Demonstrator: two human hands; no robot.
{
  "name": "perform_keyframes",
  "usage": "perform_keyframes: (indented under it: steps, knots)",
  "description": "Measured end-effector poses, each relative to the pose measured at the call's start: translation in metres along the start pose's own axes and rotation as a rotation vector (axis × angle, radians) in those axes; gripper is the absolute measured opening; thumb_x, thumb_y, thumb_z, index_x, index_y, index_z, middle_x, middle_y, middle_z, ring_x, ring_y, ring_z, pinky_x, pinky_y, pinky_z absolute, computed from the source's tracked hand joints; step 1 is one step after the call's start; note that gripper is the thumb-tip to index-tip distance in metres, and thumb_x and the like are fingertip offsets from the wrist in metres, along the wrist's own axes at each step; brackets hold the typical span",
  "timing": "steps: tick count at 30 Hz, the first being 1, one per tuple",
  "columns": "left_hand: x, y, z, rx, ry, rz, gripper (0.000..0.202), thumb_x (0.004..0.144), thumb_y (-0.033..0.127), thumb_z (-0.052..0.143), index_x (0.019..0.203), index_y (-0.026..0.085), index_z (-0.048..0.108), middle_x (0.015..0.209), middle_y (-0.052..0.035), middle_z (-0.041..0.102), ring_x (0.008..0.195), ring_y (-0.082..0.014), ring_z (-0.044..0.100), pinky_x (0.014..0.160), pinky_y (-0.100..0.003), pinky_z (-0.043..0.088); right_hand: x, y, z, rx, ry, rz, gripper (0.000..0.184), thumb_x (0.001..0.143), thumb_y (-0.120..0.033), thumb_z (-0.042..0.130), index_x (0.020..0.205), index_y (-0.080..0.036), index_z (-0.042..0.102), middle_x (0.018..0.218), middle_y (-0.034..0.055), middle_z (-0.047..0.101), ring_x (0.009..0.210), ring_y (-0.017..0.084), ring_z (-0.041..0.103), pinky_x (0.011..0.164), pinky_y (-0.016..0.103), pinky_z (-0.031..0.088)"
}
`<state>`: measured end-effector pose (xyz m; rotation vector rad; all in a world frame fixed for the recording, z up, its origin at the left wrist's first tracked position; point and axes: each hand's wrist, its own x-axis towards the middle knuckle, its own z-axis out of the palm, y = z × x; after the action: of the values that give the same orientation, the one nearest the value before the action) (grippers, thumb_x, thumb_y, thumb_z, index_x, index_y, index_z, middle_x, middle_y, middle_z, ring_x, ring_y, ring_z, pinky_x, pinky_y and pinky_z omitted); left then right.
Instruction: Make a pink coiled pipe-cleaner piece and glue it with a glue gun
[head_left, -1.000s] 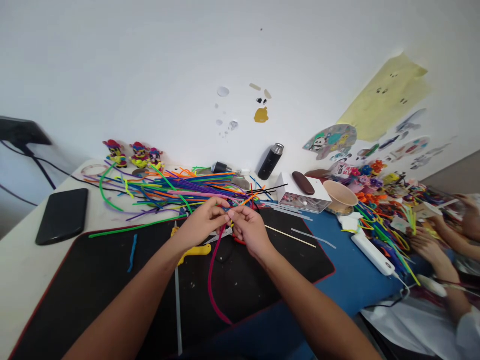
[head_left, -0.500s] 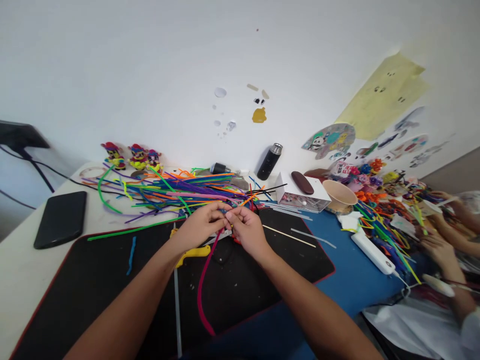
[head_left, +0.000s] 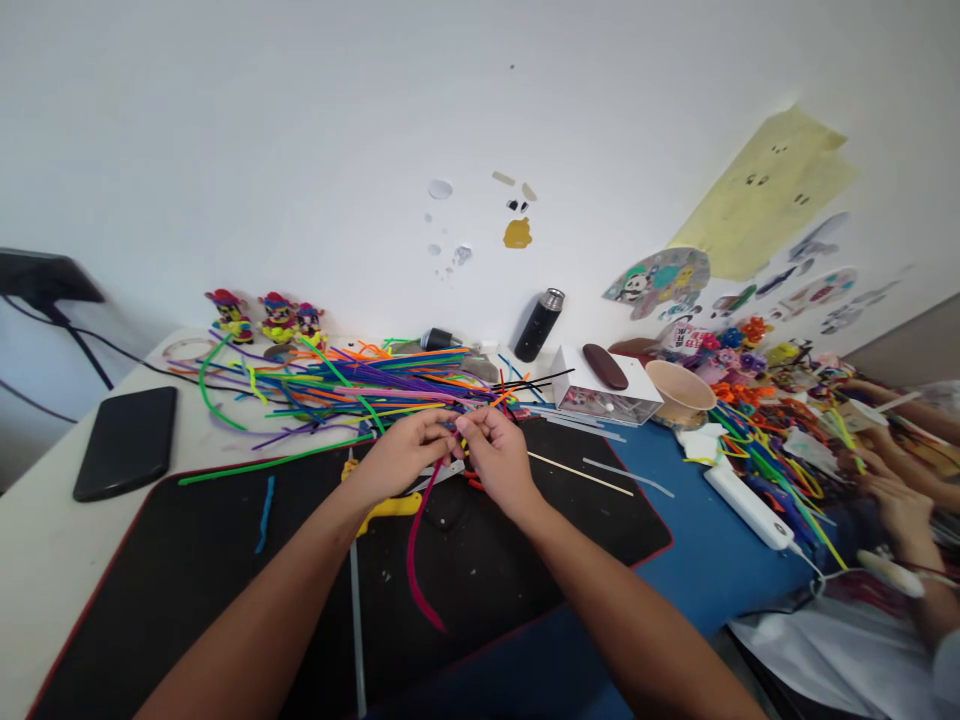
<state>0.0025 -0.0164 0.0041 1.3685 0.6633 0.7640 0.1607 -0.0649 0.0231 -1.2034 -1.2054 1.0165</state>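
Note:
My left hand (head_left: 411, 452) and my right hand (head_left: 495, 452) meet above the black mat (head_left: 300, 610), both with fingers pinched together. From between them a magenta pipe cleaner (head_left: 414, 555) hangs in a curve towards me. Its upper end is hidden by the fingers, along with a small dark bluish piece that I cannot make out well. Just beneath the hands lie a yellow-handled tool (head_left: 390, 508) and part of a pair of scissors with red on the handle (head_left: 475, 481). A short blue pipe cleaner (head_left: 265, 515) rests on the mat to the left.
Behind my hands spreads a pile of coloured pipe cleaners (head_left: 360, 385). A black bottle (head_left: 539, 326), a white box (head_left: 637, 385) and a bowl (head_left: 681, 390) stand further right. A black phone (head_left: 126, 442) lies at left. At far right are a co-worker's hands (head_left: 904, 515).
The magenta pipe cleaner's lower end has swung up and slightly right. My fingers have shifted slightly around the piece. The co-worker's hands have moved a little.

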Motion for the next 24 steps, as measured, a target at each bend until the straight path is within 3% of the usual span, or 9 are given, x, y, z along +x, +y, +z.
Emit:
perform_keyframes:
  steps: [10,24]
  knots:
    - [0.0,0.0,-0.003,0.018,0.024,-0.056,0.05,0.08,0.036,0.074,0.124,0.014,0.064,0.085,-0.006,0.078,0.069,-0.0181,0.064,0.071,-0.032,0.048,0.013,0.007,-0.01,-0.16,0.082,-0.136,0.029,0.094,-0.049,0.07,0.084,-0.023,0.065,0.059,-0.0064,0.049,0.052,0.012,0.036,0.052,0.026,0.028]
    - [0.007,-0.013,-0.008,0.001,0.062,-0.113,0.049,0.077,0.039,0.077,0.12,0.016,0.065,0.085,-0.0067,0.081,0.064,-0.0185,0.064,0.068,-0.034,0.05,0.022,-0.013,-0.02,-0.196,0.108,-0.175,0.028,0.096,-0.05,0.068,0.088,-0.024,0.067,0.06,-0.0059,0.047,0.054,0.015,0.039,0.053,0.027,0.031]
